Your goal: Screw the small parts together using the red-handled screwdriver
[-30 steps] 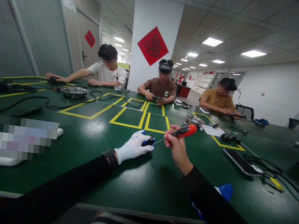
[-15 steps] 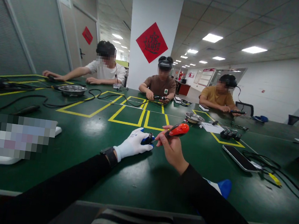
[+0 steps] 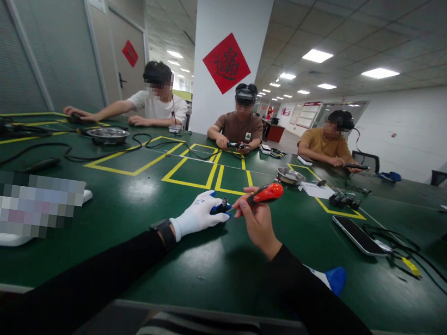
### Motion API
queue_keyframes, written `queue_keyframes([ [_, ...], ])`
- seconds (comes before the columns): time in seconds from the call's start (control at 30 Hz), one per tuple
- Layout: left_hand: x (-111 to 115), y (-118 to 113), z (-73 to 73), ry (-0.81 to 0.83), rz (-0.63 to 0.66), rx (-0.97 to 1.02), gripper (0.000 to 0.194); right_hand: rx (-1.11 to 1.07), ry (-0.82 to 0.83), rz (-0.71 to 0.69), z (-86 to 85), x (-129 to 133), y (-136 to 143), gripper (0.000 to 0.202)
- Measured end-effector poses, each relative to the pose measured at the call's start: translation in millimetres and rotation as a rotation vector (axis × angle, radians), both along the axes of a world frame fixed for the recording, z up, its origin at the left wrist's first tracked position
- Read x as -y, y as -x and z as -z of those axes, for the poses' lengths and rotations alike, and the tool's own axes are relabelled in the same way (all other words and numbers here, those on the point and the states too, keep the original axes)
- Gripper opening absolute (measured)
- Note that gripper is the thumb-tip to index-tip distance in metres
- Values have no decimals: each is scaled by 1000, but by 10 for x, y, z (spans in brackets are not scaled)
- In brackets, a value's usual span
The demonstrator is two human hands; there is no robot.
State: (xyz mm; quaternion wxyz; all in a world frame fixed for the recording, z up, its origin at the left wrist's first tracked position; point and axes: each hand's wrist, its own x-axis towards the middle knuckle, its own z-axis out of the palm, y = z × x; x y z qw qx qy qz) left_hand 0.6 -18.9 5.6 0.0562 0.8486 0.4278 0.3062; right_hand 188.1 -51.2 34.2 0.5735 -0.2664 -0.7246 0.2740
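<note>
The black part (image 3: 224, 204) lay over the tabletop (image 3: 192, 281), held between the fingers of the gloved left hand (image 3: 200, 214). The right hand's (image 3: 259, 226) fingers gripped the screwdriver (image 3: 268, 194), its long axis slanting down leftward toward the part; tip contact could not be told.

I've got one wide head view, above the near side of the green table (image 3: 186, 294), facing forward and down across it; left hand (image 3: 198, 213), right hand (image 3: 260, 228) close, pillar (image 3: 233, 12) far beyond table.
</note>
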Motion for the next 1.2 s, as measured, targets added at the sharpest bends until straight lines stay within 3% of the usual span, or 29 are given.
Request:
queue_keyframes([
  [0.13, 6, 3, 8, 37, 15, -13, 40, -170, -26, 20, 5, -2, -25, 18],
  [0.3, -8, 24, 37, 12, -76, 34, 92, -415, -120, 170, -75, 12, -78, 14],
  [0.47, -24, 45, 41, 53, -18, 44, 78, -425, -84, 187, -92, -23, -91, 12],
  [0.6, -33, 32, 41, 13, -18, 13, 101, -448, -75, 153, -76, -47, -93, 11],
  [0.63, -39, 30, 43, -8, -34, 6, 98, -452, -78, 154, -76, -48, -94, 11],
  [0.8, -41, 30, 35, -43, -33, -6, 45, -456, -79, 186, -79, -41, -98, 13],
  [0.93, 6, 12, 23, -31, 28, -22, 47, -455, -76, 164, -68, -38, -94, 12],
  [1.2, -74, 19, 80, -56, -11, -21, 50, -462, -94, 115, -44, -56, -87, 11],
])
